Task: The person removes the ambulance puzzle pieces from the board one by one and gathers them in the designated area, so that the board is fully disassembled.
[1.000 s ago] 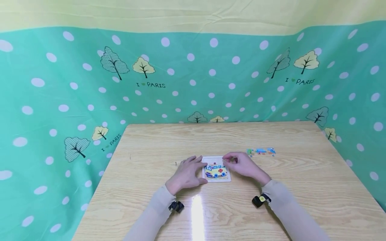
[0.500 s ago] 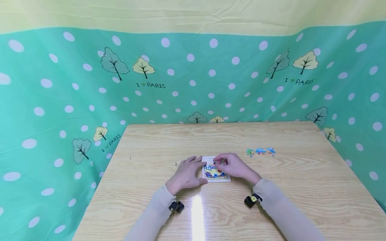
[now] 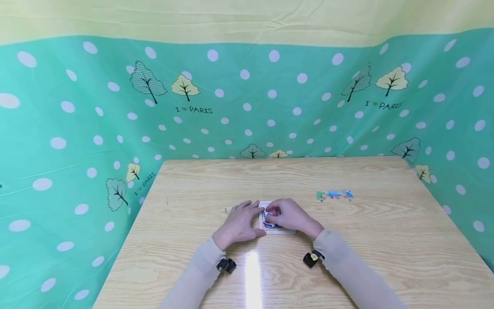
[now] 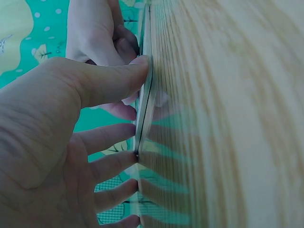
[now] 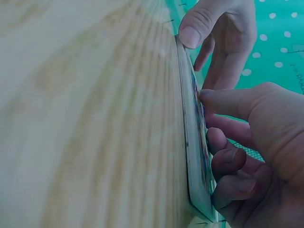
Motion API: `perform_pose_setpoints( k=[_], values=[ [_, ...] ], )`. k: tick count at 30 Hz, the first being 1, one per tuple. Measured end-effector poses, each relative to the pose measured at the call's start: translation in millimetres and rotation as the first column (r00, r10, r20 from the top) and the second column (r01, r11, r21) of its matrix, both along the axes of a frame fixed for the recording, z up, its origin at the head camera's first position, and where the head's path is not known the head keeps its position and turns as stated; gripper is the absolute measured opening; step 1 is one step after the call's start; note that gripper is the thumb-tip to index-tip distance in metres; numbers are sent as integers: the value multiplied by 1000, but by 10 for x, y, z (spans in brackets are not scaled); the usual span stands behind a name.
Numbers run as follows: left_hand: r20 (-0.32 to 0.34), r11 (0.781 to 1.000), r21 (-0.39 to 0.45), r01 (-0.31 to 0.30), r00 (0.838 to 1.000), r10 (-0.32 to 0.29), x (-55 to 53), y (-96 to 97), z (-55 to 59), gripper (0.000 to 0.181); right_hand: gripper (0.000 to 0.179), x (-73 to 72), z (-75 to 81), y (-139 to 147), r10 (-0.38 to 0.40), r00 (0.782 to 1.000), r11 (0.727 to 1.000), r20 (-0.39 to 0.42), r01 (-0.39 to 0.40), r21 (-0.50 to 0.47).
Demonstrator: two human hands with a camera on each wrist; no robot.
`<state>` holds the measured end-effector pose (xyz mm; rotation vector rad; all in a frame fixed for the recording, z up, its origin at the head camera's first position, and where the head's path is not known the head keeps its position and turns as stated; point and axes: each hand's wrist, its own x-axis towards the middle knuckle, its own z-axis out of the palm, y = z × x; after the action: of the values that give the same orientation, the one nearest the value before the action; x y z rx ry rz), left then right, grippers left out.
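Note:
A small white-framed jigsaw board (image 3: 283,231) with a yellow vehicle picture lies on the wooden table. My left hand (image 3: 240,222) steadies its left side, thumb on the near corner and index finger on the edge. In the left wrist view the left hand's other fingers (image 4: 114,166) stretch out with their tips down at the tabletop. My right hand (image 3: 291,216) covers much of the picture from the right. In the right wrist view, its thumb (image 5: 228,100) reaches the picture surface and the other fingers bend over the frame; I cannot tell whether a piece is pinched there.
Loose puzzle pieces (image 3: 334,194) lie in a row at the right, behind the board. A tiny dark bit (image 3: 225,210) lies left of the left hand. A green dotted curtain (image 3: 247,94) stands along the table's back and sides.
My right hand has moved left across the board, from its upper right corner to the left part of the picture, hiding more of it. The left hand and loose pieces stay put.

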<state>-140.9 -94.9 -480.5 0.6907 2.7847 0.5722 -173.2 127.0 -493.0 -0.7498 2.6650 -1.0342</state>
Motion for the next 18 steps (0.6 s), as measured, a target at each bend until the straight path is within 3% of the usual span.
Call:
perform_pose_setpoints(
  k=[8,18],
  values=[
    [8,1000,-10,-1,1000,1,-2,20,-2,80,36,15,17,16,-45,997,999,55,44,4],
    [4,1000,-10,-1,1000,1,-2,2,0,79,30,14,21,-29,-90,992,996,89,89,17]
  ],
)
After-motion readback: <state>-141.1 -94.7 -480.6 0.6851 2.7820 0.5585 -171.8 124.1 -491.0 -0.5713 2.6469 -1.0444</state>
